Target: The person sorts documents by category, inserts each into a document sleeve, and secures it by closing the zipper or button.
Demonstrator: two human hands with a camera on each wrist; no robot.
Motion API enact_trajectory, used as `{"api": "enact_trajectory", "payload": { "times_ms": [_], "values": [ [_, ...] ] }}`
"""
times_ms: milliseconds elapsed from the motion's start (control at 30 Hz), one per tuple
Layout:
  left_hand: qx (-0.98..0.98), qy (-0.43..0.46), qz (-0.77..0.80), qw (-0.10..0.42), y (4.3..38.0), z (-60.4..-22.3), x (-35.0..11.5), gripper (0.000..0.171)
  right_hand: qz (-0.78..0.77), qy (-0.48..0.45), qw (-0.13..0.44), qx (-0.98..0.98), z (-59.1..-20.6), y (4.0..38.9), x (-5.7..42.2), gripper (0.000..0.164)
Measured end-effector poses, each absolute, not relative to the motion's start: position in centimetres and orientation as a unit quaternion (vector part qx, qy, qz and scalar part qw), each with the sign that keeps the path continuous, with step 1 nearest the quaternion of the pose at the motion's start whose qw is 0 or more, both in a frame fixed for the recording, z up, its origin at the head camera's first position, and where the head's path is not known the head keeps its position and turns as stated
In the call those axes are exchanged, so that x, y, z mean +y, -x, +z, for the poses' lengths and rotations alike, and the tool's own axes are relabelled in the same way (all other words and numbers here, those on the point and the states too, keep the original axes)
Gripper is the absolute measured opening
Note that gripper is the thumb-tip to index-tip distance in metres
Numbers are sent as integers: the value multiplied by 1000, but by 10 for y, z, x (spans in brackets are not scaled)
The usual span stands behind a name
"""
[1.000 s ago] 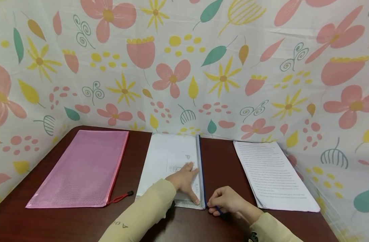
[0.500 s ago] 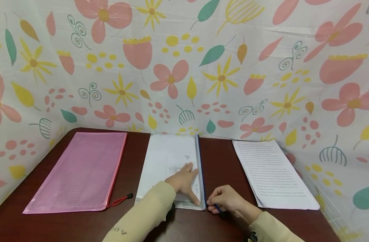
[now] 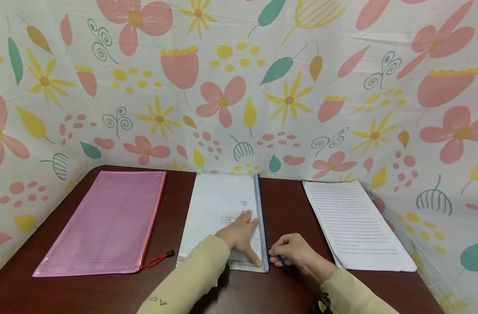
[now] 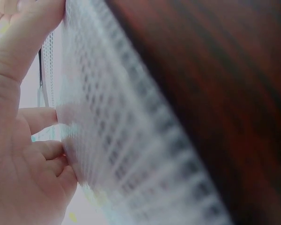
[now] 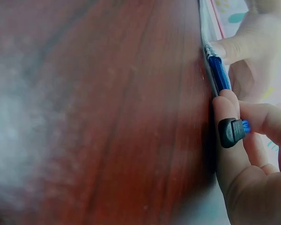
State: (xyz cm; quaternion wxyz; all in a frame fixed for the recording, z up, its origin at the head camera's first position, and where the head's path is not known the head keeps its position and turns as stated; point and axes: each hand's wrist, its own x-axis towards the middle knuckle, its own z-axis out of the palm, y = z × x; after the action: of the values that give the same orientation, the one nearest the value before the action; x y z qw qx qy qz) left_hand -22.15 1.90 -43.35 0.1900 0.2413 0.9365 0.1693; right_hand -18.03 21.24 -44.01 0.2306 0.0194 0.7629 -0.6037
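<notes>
A clear mesh zip pouch (image 3: 207,205) with white papers inside lies in the middle of the table, its blue zipper (image 3: 262,218) along the right side. My left hand (image 3: 239,235) rests on the pouch's lower right part, fingers spread and thumb near the bottom corner. Just off that corner, my right hand (image 3: 295,253) pinches the blue zipper pull (image 3: 281,260) between thumb and fingers. In the right wrist view the pull's black end (image 5: 231,132) sticks out from the fingers. The left wrist view shows the left fingers (image 4: 42,117) against the mesh.
A pink mesh pouch (image 3: 105,222) with a red zipper and red cord pull (image 3: 157,260) lies to the left. At the right is a stack of printed sheets (image 3: 360,226). A floral curtain (image 3: 239,87) hangs behind the dark wooden table (image 3: 286,205).
</notes>
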Motion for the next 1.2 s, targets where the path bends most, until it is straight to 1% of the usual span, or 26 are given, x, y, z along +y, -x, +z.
{"api": "enact_trajectory", "payload": {
  "times_ms": [600, 867, 1200],
  "values": [
    [935, -238, 175, 195, 221, -432, 19, 123, -619, -44, 208, 756, -443, 190, 209, 19],
    [935, -232, 183, 195, 221, -431, 19, 121, -625, -56, 188, 756, -440, 195, 207, 22],
    [935, -234, 182, 195, 220, -432, 19, 121, -621, -68, 167, 763, -442, 207, 205, 23]
  ]
}}
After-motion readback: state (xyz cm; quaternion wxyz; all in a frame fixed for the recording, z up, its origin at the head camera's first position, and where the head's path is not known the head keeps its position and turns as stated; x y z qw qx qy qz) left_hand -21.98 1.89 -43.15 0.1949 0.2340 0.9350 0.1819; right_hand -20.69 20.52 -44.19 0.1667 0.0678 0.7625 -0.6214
